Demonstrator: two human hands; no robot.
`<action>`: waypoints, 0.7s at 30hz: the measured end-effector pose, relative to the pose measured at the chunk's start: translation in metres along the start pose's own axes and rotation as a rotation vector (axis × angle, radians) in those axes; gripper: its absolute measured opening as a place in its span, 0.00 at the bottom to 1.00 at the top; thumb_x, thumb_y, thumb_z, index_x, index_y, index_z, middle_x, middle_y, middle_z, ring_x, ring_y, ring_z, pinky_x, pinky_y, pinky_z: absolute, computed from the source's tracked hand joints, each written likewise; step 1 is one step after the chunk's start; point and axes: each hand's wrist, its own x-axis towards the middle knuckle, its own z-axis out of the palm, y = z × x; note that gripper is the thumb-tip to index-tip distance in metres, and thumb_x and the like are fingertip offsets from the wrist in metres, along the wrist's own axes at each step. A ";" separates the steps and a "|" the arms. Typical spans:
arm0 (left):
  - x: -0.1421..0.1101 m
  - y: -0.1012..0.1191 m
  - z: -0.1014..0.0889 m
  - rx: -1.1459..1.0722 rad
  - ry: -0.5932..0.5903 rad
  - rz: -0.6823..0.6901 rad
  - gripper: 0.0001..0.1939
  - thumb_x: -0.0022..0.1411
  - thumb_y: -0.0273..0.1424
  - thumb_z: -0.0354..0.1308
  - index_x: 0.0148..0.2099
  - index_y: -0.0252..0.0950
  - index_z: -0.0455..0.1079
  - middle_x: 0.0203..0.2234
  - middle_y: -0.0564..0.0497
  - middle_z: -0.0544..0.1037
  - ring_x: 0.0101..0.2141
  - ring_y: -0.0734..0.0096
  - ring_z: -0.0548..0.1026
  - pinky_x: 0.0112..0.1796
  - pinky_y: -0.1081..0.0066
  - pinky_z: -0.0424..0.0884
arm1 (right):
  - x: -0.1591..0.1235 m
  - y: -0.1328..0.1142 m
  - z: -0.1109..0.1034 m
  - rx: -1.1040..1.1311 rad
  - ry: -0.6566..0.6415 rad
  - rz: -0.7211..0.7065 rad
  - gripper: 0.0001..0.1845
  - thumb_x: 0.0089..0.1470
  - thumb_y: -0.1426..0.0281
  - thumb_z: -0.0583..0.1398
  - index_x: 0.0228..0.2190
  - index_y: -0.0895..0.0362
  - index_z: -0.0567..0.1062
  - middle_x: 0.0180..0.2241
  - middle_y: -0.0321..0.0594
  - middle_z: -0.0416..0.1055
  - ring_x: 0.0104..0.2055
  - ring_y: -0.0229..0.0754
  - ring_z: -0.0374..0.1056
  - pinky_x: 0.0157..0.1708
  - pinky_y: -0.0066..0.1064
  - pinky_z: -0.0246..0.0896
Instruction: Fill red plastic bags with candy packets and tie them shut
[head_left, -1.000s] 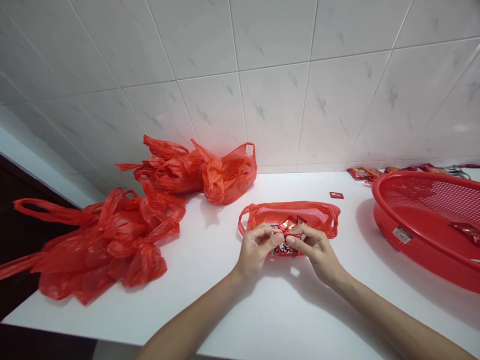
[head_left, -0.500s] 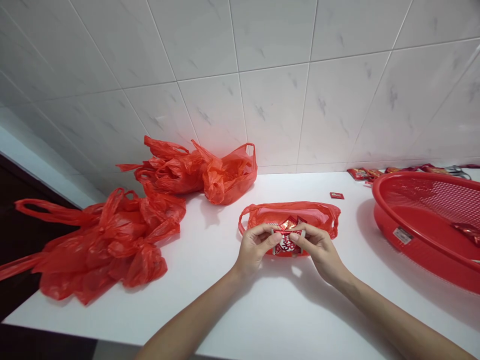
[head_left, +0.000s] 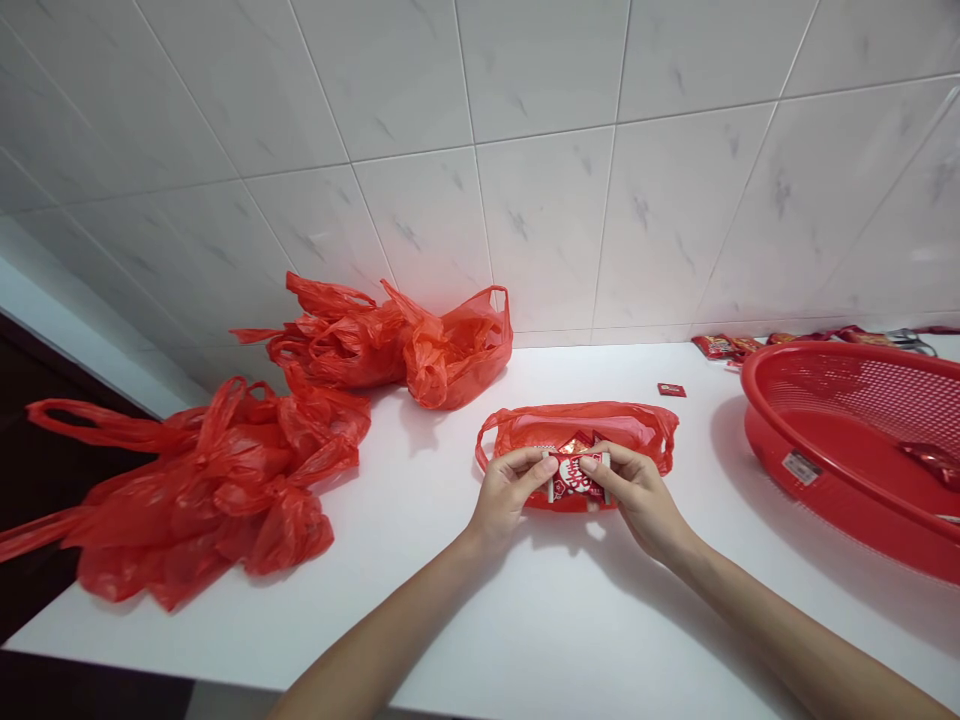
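Observation:
Between my two hands is a small red snack packet [head_left: 579, 480] with white lettering and pale ends. My left hand [head_left: 511, 490] pinches its left end between thumb and fingers. At the right end, my right hand [head_left: 637, 490] grips it the same way, thumb on the front. Just behind the packet lies a red plastic bag [head_left: 637, 420], its mouth open and its handle loops spread to either side. A shiny wrapper [head_left: 576, 444] shows at the bag's mouth, partly hidden by the held packet.
Filled red plastic bags [head_left: 202, 480] crowd the table's left, with more bags [head_left: 457, 350] by the tiled wall. On the right stands a large red basket [head_left: 780, 440] with a packet inside. A small red sachet [head_left: 671, 390] and several packets [head_left: 724, 346] lie towards the wall.
The packet in my hands has tilted so that more of its printed front faces me. My thumbs have shifted up towards its top edge. The bags and basket have stayed put.

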 end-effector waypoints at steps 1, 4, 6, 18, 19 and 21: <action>0.000 0.001 0.000 0.018 -0.013 0.004 0.17 0.55 0.44 0.69 0.34 0.33 0.79 0.27 0.49 0.79 0.30 0.70 0.75 0.37 0.68 0.72 | 0.001 0.001 -0.001 -0.002 0.017 0.000 0.18 0.53 0.54 0.68 0.28 0.56 0.77 0.26 0.36 0.69 0.26 0.36 0.63 0.25 0.29 0.66; -0.001 0.000 0.001 0.023 -0.057 -0.025 0.20 0.51 0.43 0.72 0.39 0.32 0.80 0.30 0.47 0.80 0.30 0.70 0.75 0.35 0.69 0.72 | 0.002 0.002 -0.004 -0.001 0.052 0.001 0.19 0.51 0.53 0.69 0.28 0.56 0.77 0.27 0.37 0.71 0.27 0.37 0.65 0.24 0.29 0.66; 0.000 -0.001 0.001 0.003 -0.072 -0.061 0.23 0.49 0.42 0.73 0.43 0.32 0.79 0.30 0.46 0.80 0.29 0.70 0.75 0.33 0.69 0.73 | 0.002 0.002 -0.005 0.005 0.047 0.008 0.19 0.51 0.52 0.69 0.30 0.56 0.77 0.28 0.37 0.73 0.27 0.38 0.67 0.24 0.29 0.66; 0.004 0.000 -0.004 -0.080 -0.005 -0.067 0.19 0.50 0.38 0.74 0.42 0.33 0.79 0.30 0.48 0.81 0.28 0.73 0.75 0.34 0.72 0.73 | 0.002 -0.001 -0.005 -0.069 -0.092 0.167 0.28 0.51 0.45 0.66 0.27 0.59 0.75 0.19 0.34 0.70 0.18 0.34 0.64 0.21 0.27 0.59; 0.004 0.000 -0.004 -0.081 0.001 -0.071 0.20 0.50 0.38 0.74 0.42 0.33 0.79 0.30 0.48 0.81 0.28 0.73 0.75 0.33 0.72 0.72 | 0.002 -0.001 -0.005 -0.054 -0.096 0.160 0.27 0.51 0.45 0.66 0.27 0.59 0.75 0.18 0.34 0.70 0.17 0.33 0.63 0.21 0.27 0.59; 0.005 0.001 -0.005 -0.078 0.013 -0.077 0.21 0.49 0.38 0.75 0.44 0.33 0.79 0.29 0.48 0.82 0.28 0.73 0.75 0.31 0.73 0.71 | 0.002 -0.001 -0.006 -0.025 -0.097 0.165 0.26 0.51 0.47 0.67 0.26 0.59 0.75 0.17 0.34 0.70 0.16 0.32 0.62 0.20 0.27 0.59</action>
